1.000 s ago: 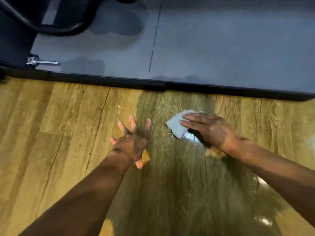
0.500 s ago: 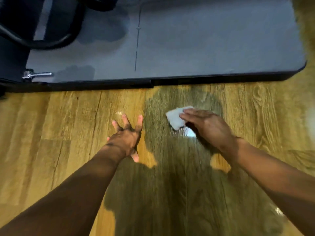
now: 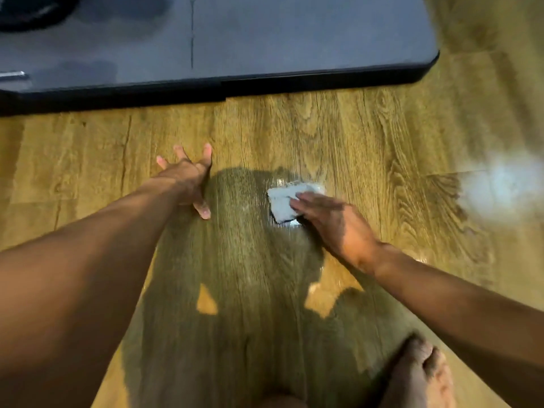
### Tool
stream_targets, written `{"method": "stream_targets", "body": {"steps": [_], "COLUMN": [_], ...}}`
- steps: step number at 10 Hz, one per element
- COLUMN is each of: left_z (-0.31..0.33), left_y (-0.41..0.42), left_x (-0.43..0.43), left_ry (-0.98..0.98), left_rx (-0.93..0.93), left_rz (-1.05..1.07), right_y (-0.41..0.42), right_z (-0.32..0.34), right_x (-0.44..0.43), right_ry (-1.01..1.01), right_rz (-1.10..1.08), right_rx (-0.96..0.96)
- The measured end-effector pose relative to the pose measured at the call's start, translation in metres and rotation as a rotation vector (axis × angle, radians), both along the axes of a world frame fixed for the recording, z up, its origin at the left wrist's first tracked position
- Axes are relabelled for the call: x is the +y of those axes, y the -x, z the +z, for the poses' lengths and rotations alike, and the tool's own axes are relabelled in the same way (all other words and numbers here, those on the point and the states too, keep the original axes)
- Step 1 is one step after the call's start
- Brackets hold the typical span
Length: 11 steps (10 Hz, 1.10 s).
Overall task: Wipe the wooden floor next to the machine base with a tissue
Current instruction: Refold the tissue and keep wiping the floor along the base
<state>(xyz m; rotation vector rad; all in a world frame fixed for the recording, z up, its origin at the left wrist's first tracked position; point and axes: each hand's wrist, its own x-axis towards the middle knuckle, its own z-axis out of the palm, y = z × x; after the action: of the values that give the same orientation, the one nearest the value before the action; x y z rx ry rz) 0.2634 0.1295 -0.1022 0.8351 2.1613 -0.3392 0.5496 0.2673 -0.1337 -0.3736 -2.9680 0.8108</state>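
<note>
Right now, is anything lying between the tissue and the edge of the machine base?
Nothing visible does. The right hand presses the tissue flat on the floor, and only bare boards lie between it and the machine base. The left hand rests on the floor off to the left, outside that strip.

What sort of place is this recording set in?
Likely a home or small gym room, indoors: a wooden plank floor, the grey, black-edged base of a machine resting on it, and a bare foot.
</note>
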Motion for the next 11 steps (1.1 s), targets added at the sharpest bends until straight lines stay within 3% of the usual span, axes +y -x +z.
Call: {"method": "stream_targets", "body": {"steps": [1,2,3,4,5,6,7,8,9,10,11], "left_z": [0.003,0.001,0.002,0.007,0.016,0.016,0.004,-0.001,-0.005,-0.006,-0.004], "left_y": [-0.001,-0.002,-0.003,-0.003,-0.009,-0.022,-0.038,-0.039,-0.036,-0.037,-0.036], "left_x": [-0.002,-0.001,-0.001,0.0,0.017,0.037,0.065,0.069,0.066,0.067,0.068], "left_ry": [0.001,0.006,0.024,0.054,0.0,-0.082,-0.101,-0.094,-0.063,-0.065,-0.065], "left_rx": [0.002,-0.002,0.015,0.021,0.067,0.039,-0.011,-0.022,-0.018,-0.011,-0.03], "left_rz": [0.014,0.017,0.009,0.007,-0.085,-0.105,-0.001,0.053,0.054,0.046,0.046], "right_y": [-0.09,-0.113,-0.059,-0.031,-0.065,-0.079,0.012,0.072,0.072,0.057,0.101], "right_z": [0.002,-0.002,-0.011,-0.013,-0.011,-0.009,-0.007,-0.001,-0.008,-0.006,0.006], "right_x": [-0.049,-0.049,-0.003,0.003,-0.018,-0.005,0.074,0.102,0.084,0.093,0.148], "right_ry": [-0.249,-0.632,0.532,0.133,0.027,0.061,0.033,-0.142,-0.187,-0.183,-0.13], "right_rz": [0.263,0.357,-0.15,-0.085,0.078,0.245,0.082,-0.157,-0.088,0.116,-0.029], "right_rx": [0.026,0.078,0.509,0.22,0.136,0.093,0.114,0.117,0.079,-0.007,0.093]}}
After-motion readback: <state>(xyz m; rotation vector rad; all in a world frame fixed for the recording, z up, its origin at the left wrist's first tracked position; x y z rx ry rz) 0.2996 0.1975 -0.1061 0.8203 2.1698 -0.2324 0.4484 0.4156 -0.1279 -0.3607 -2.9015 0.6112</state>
